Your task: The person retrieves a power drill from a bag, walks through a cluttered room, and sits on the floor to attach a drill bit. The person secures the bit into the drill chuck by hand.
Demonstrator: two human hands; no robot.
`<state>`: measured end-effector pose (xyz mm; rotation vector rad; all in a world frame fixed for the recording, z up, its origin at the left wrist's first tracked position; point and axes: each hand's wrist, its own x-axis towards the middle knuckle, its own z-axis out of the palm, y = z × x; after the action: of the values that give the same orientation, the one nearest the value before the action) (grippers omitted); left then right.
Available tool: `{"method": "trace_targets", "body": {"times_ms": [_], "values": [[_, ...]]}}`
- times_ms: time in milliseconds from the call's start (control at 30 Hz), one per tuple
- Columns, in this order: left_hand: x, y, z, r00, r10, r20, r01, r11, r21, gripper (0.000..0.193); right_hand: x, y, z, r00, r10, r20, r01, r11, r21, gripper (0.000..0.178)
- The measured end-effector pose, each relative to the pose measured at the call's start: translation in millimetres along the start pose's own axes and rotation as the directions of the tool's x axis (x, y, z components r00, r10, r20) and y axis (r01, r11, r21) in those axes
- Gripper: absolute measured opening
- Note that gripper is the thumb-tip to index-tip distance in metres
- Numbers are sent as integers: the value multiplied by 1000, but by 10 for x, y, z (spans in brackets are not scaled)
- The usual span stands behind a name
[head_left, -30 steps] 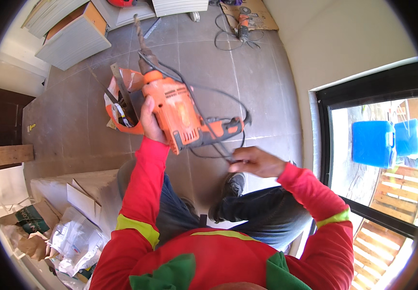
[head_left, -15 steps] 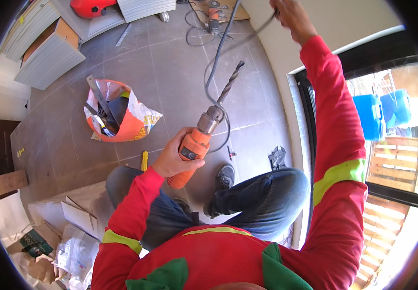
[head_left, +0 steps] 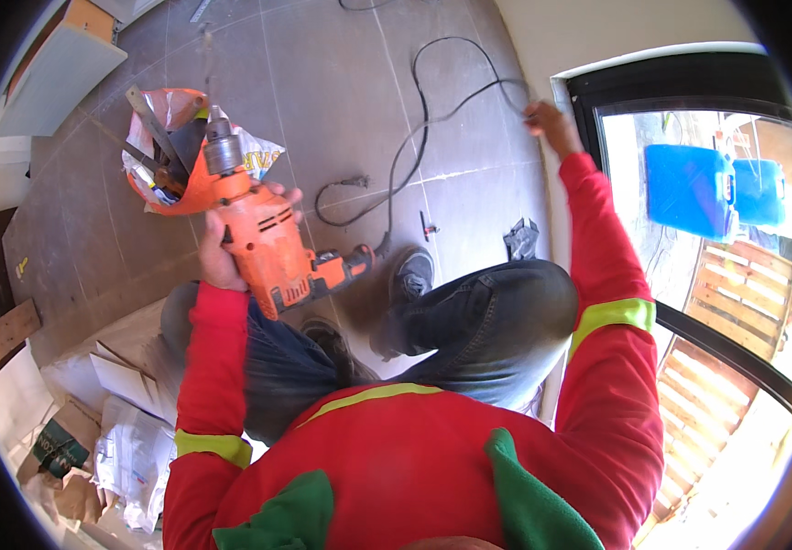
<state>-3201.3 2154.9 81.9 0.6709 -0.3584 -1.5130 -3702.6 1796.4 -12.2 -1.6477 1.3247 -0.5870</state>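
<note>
My left hand (head_left: 219, 255) is wrapped round the body of an orange power drill (head_left: 267, 236). The drill's metal chuck (head_left: 223, 154) points away from me, up and slightly left, and the long bit (head_left: 208, 57) in it looks blurred. From the drill's handle runs a dark power cord (head_left: 425, 110), looping across the floor to its plug (head_left: 355, 182). Out to the right, beside the window frame, my right hand (head_left: 551, 126) has its fingers closed on a bend of this cord.
An orange and white bag (head_left: 190, 203) of hand tools stands behind the drill. A small clamp-like tool (head_left: 428, 226) and crumpled dark plastic (head_left: 522, 240) lie on the tiles. Cardboard and plastic wrapping (head_left: 135, 458) fill the lower left. Blue jerrycans (head_left: 689, 188) show through the window.
The drill has swung left and turned, showing its handle. My right hand has come down toward me. The cord, earlier looped past the chuck, now hangs clear of it, and the plug shows.
</note>
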Motion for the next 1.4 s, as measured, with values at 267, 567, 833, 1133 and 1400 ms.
{"method": "trace_targets", "body": {"times_ms": [267,567,833,1133,1400], "values": [[-190,-54,-310,994,-10,-111,25,991,135,69,-1891,1137,1886,992,-43,122,116,715,-689,60],[-90,-348,-422,930,-154,-334,211,967,141,46,-1855,975,2304,811,-50,582,448,693,-565,36],[76,-372,-246,936,-116,-332,241,899,366,29,-1825,1123,2134,794,-28,607,440,716,-542,34],[234,-499,-292,890,-59,-451,256,884,391,32,-894,-502,1838,710,27,704,107,983,-146,26],[363,-579,-455,868,-24,-497,259,874,411,31,-427,-2029,2445,490,-26,871,-132,986,103,31]]}}
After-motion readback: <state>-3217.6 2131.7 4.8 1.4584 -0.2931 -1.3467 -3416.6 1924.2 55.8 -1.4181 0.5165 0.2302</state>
